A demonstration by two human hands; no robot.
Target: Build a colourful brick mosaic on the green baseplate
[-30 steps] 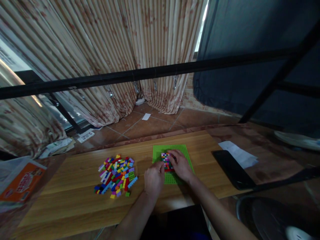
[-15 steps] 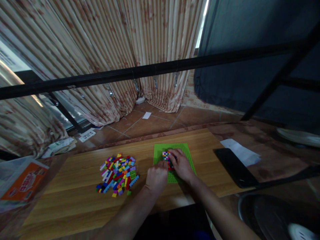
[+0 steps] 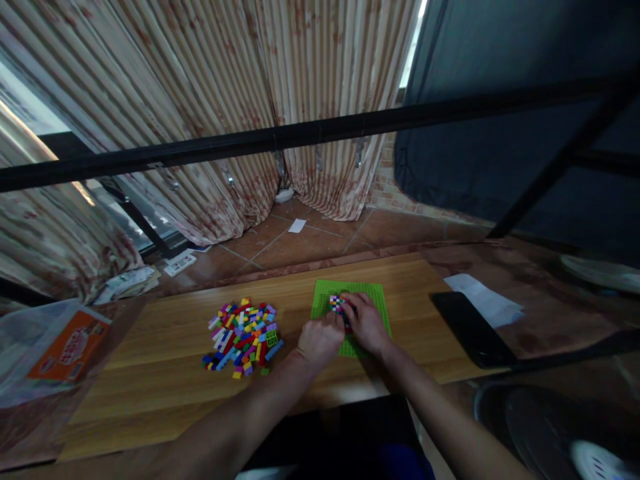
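A green studded baseplate [image 3: 320,288] lies on the wooden table, with a small multicoloured block of toy bricks [image 3: 336,304] built up on it. My right hand [image 3: 367,323] rests on the right side of the brick block, its fingers curled against it and covering part of it. At the block's near left side is my left hand [image 3: 323,340], closed like a fist with the fingertips at the bricks. Whatever sits between the left fingers is hidden. Left of both hands lies a loose pile of toy bricks [image 3: 245,337] in many colours.
A black phone-like slab [image 3: 470,330] lies at the table's right end, beside white paper [image 3: 483,300]. At the far left stands a clear plastic box [image 3: 40,333] with an orange label. A black rail [image 3: 300,137] crosses in front of striped curtains [image 3: 200,80].
The view has shifted slightly. My left hand has moved a little to the right along the brick block's near side. My right hand stays at the block.
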